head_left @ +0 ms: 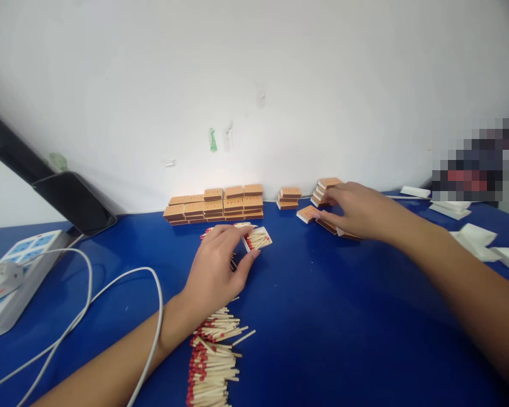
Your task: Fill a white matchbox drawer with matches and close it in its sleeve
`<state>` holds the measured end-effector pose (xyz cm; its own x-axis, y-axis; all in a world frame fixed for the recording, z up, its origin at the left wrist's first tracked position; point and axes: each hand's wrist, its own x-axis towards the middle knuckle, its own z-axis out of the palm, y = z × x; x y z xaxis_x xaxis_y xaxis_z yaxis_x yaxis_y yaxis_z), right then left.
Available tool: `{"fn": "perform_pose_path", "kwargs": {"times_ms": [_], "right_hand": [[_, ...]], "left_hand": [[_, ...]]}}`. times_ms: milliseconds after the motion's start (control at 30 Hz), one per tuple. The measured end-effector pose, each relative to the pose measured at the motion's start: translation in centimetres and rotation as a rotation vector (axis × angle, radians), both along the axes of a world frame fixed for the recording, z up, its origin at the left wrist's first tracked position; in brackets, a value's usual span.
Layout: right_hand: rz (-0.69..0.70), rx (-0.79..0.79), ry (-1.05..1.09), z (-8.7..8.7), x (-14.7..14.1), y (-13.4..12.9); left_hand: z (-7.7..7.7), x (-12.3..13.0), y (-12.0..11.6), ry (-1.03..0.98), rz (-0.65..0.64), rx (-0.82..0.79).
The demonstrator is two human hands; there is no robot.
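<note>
Between thumb and fingers, my left hand (220, 260) holds a white matchbox tray (258, 239) filled with red-tipped matches. Loose matches (214, 362) lie in a long pile beneath and in front of that hand. My right hand (356, 212) is closed at the orange matchboxes on the right, its thumb and fingers touching an orange matchbox cover (307, 214). Behind its fingers rises a small stack of matchboxes (328, 183); more covers lie partly hidden under the palm. Several matchboxes (213, 208) are stacked in rows against the wall, with a smaller stack (289, 198) beside them.
White trays (477, 240) lie scattered at the right. At the left are a power strip (29, 254), a looping white cable (159, 294) and a dark phone (76, 203) leaning near a black bar. The white wall (254, 85) bounds the blue table (343, 328) at the back.
</note>
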<state>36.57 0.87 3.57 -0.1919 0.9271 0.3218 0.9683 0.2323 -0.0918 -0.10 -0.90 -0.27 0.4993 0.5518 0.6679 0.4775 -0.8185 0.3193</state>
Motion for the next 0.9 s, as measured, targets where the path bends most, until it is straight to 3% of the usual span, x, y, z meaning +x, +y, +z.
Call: {"fn": "perform_pose_path", "kwargs": {"times_ms": [133, 267, 333, 433, 600, 900], "right_hand": [[0.132, 0.072, 0.025, -0.1, -3.8, -0.8], [0.313, 0.016, 0.111, -0.9, -9.9, -4.6], [0.453, -0.134, 0.29, -1.3, -12.9, -7.2], [0.545, -0.31, 0.372, -1.7, -15.9, -10.1], [0.573, -0.494, 0.34, -1.9, -16.8, -10.9], [0.602, -0.459, 0.269, -1.9, -17.2, -10.5]], "left_hand": [[0.7, -0.3, 0.6, -0.01, 0.06, 0.062], [1.1, -0.7, 1.5, -0.066, 0.265, 0.059], [1.0, -0.7, 1.6, -0.079, 0.283, 0.044], [0.7, -0.5, 1.4, -0.073, 0.23, 0.039], [0.6, -0.3, 0.9, -0.061, 0.181, 0.039], [0.5, -0.4, 1.1, -0.038, 0.175, 0.014]]}}
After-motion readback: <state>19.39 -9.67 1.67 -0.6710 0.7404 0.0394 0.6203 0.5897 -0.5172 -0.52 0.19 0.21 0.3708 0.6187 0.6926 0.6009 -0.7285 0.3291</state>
